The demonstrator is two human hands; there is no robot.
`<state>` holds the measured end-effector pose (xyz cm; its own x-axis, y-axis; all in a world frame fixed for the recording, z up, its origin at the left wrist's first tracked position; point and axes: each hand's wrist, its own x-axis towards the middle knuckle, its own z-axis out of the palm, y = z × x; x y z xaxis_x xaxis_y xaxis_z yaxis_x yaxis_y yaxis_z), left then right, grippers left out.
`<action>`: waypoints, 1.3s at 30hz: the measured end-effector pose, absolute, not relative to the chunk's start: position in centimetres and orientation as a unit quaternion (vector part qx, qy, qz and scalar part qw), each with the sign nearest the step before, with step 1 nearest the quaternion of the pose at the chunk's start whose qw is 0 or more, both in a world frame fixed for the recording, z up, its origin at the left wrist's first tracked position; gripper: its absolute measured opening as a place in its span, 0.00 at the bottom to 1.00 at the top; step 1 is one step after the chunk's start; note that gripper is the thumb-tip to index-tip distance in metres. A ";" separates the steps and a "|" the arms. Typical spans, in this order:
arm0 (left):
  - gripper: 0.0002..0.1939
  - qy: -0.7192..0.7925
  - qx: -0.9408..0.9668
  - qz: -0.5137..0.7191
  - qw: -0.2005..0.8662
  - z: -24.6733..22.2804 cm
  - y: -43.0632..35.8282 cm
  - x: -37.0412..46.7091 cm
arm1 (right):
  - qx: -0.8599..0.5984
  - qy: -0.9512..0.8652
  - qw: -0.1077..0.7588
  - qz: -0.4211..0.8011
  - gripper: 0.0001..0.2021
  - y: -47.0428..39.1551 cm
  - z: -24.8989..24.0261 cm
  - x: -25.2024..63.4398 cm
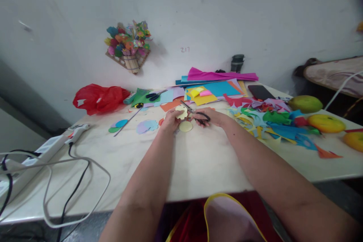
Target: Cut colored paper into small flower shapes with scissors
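Observation:
Near the middle of the table, my left hand [170, 120] is closed on a pale yellow paper cutout [181, 112] with a scalloped edge. My right hand [208, 116] grips black-handled scissors [203, 116], whose blades point up and left beside the cutout. Just below, between the hands, lies a pale yellow paper circle [185, 126]. Left of my left hand rest lilac and light blue scalloped paper pieces [147, 126]. Farther left are blue and green paper circles [118, 125] next to a thin dark stick [127, 122].
Paper scraps [272, 119] and several mango-like fruits [326, 123] cover the right side. Behind are coloured sheets [218, 90], a phone [260, 92] and a second pair of scissors [154, 95]. A red plastic bag [100, 98], power strip [51, 147] and loose cables [85, 159] occupy the left.

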<state>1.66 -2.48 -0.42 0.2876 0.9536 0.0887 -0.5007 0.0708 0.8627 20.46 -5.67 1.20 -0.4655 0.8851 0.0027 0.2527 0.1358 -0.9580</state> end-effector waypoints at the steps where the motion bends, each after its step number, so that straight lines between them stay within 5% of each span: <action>1: 0.11 0.267 0.421 0.537 0.680 -0.5 -2.4 1.7 | -0.416 -0.684 0.311 0.513 0.16 -5.7 1.2 20.4; 30: 0.11 0.302 0.384 0.588 0.645 -0.9 -1.4 1.7 | -0.454 -0.656 0.329 0.505 0.15 -6.2 1.5 19.3; 39: 0.15 0.301 0.450 0.524 0.657 -0.6 -2.0 1.7 | -0.474 -0.553 0.494 0.476 0.17 -5.6 1.6 19.3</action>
<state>1.69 -2.02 -0.61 0.2685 0.9603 0.0762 -0.4181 0.0449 0.9073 19.34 -5.63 1.62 -0.0637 0.9935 0.0947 0.0544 0.0982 -0.9937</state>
